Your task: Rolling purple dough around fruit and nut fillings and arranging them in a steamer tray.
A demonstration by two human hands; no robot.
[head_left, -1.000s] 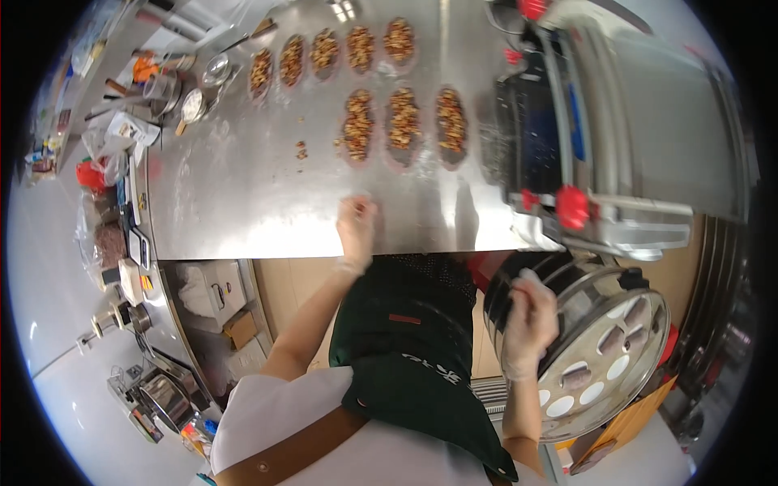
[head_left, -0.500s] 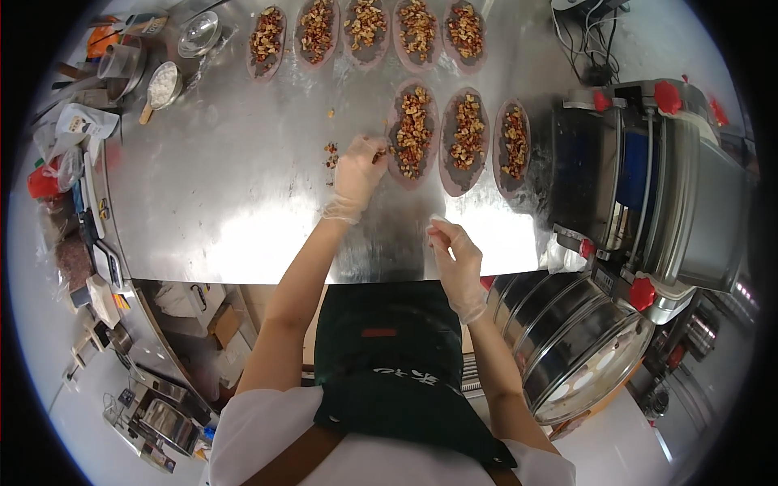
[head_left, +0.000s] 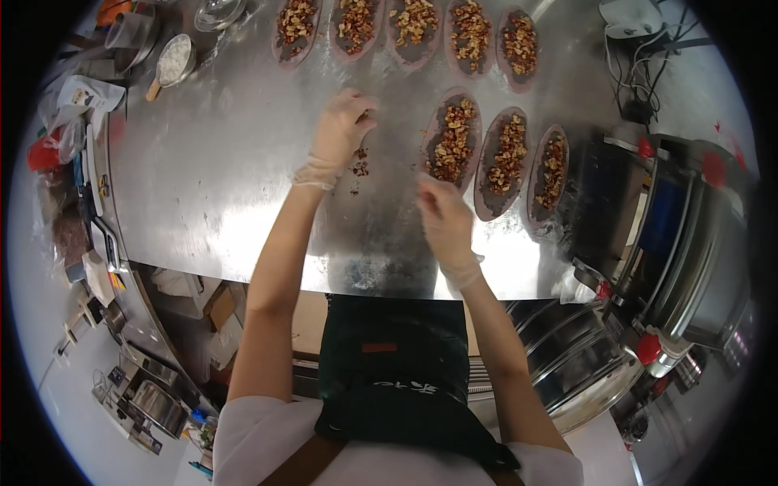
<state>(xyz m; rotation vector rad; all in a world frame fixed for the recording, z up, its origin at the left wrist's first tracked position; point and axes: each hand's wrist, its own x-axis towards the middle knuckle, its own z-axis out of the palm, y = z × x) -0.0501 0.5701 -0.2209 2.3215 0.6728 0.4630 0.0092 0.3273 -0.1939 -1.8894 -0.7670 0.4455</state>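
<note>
Gathering loose nut bits (head_left: pixel 360 170) looks like my step: they lie on the steel table (head_left: pixel 211 170), left of the front row's leftmost nut-topped dough oval (head_left: pixel 454 142). My left hand (head_left: pixel 344 125) is just beyond them, fingers curled; whether I've pinched any, I cannot tell. My right hand (head_left: pixel 447 223), loosely curled, is by that oval's near end, its contents unclear. I judge the next move calls for a light fingertip pinch, clear of the dough.

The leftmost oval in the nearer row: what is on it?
Nut-like bits on a dark layer, hiding its middle; the right hand partly covers the oval at one end.
</note>
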